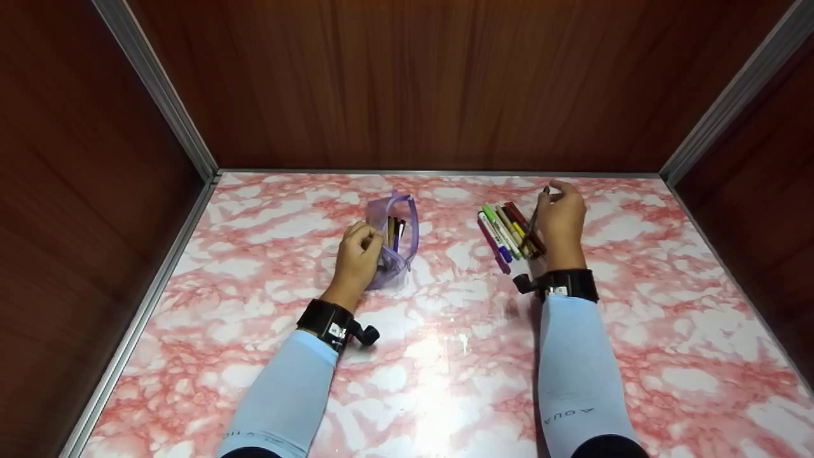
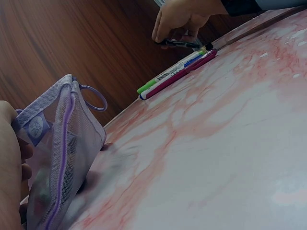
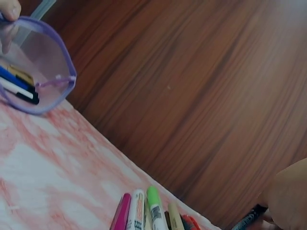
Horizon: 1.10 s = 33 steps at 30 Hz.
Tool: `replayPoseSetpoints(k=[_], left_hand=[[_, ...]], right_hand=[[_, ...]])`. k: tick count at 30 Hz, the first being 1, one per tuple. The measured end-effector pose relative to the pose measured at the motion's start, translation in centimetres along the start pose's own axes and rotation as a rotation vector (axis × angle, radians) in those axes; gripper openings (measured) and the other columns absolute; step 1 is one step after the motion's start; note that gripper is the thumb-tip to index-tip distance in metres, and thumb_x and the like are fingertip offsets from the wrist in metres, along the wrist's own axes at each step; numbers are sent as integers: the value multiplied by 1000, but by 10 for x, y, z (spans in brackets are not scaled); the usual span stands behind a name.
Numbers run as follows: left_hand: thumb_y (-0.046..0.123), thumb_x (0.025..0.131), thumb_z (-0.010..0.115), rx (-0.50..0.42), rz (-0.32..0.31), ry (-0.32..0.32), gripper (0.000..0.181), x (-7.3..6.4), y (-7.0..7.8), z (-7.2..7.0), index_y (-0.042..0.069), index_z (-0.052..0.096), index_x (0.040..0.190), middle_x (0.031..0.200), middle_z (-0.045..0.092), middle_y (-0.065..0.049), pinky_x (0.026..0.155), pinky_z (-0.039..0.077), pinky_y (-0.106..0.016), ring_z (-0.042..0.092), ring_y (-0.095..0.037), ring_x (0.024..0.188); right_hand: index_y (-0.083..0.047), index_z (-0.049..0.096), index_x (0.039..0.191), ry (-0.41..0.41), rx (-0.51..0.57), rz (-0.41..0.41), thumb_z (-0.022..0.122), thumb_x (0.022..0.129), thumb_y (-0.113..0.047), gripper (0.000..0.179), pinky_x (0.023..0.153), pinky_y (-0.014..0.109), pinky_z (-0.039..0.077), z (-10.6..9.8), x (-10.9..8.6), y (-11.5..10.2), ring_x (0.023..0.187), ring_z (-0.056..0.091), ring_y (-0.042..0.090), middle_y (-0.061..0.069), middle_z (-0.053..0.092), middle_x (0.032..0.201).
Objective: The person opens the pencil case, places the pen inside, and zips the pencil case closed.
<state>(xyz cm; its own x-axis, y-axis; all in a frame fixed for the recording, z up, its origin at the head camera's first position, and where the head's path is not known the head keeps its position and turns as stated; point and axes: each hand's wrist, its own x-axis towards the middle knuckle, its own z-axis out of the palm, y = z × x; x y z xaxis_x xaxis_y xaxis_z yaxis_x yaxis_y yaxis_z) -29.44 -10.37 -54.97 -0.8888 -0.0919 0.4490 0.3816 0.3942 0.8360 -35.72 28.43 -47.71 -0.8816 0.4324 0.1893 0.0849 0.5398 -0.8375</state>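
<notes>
the left hand point(image 1: 358, 254) is somewhat left of the centre in the head view; its fingers are bent, and with the thumb they pinch the left edge of a purple mesh pouch point(image 1: 414, 234); the pouch is thus touching this hand, just at its right side, and its mouth is open; inside it some pens point(image 1: 395, 234) can be seen, among them a blue one and a white one in the upper left of the right wrist view; the right hand point(image 1: 563, 219) is at the right of the centre, well apart from the pouch; its fingers are nearly closed and pinch a black pen point(image 1: 533, 219), which is tilted; just to the left of this hand lies a row of markers point(image 1: 502, 232), side by side on the marbled table point(image 1: 381, 394); the magenta marker point(image 1: 494, 245) is the leftmost of them, nearest to the pouch.
</notes>
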Motion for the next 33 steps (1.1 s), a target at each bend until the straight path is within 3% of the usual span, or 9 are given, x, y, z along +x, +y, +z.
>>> replayPoseSetpoints(k=[4, 7, 12, 18, 22, 33], left_hand=[[8, 101, 66, -2, 3, 3, 17, 0, 0, 0, -1, 70, 88, 93, 62, -13, 92, 47, -33, 58, -26, 103], [8, 101, 66, 0, 9, 5, 16, 0, 0, 0, 0, 71, 88, 93, 63, -12, 92, 46, -33, 58, -25, 102], [8, 101, 67, -5, 19, 10, 15, 2, -1, 1, 0, 71, 89, 92, 62, -10, 91, 47, -31, 58, -23, 101], [8, 101, 67, -1, 12, 14, 16, 1, -2, 2, 0, 71, 88, 93, 64, -13, 91, 48, -33, 58, -25, 102], [9, 103, 66, -14, 8, 8, 18, 1, -2, 2, 0, 71, 89, 97, 66, -15, 92, 49, -34, 60, -26, 103], [5, 103, 66, -66, 13, 39, 15, 1, -4, 0, -3, 71, 91, 91, 60, -9, 84, 48, -26, 56, -18, 92]], right_hand=[[-1, 72, 148, 7, 151, 0, 68, 109, -12, 41, 80, 21, 56, 3, 0, -5, 83, 70, 4, 15, 76, 114], [3, 73, 143, -8, 287, -8, 71, 106, -9, 39, 72, 16, 57, 8, -1, -11, 70, 69, -6, 3, 75, 102], [2, 72, 141, -67, 419, 15, 75, 105, -11, 38, 68, 24, 65, 23, -9, -24, 70, 76, 2, -7, 73, 94], [4, 68, 140, -171, 616, 117, 75, 106, -8, 36, 71, 28, 68, 46, -25, -41, 70, 78, 9, -3, 76, 92], [7, 65, 131, -228, 763, 133, 74, 104, 0, 29, 72, 29, 69, 65, -38, -54, 68, 79, 12, 0, 76, 87], [-1, 67, 111, -361, 716, 95, 78, 99, 7, 19, 73, 38, 71, 121, -85, -66, 68, 80, 15, 2, 75, 84]])
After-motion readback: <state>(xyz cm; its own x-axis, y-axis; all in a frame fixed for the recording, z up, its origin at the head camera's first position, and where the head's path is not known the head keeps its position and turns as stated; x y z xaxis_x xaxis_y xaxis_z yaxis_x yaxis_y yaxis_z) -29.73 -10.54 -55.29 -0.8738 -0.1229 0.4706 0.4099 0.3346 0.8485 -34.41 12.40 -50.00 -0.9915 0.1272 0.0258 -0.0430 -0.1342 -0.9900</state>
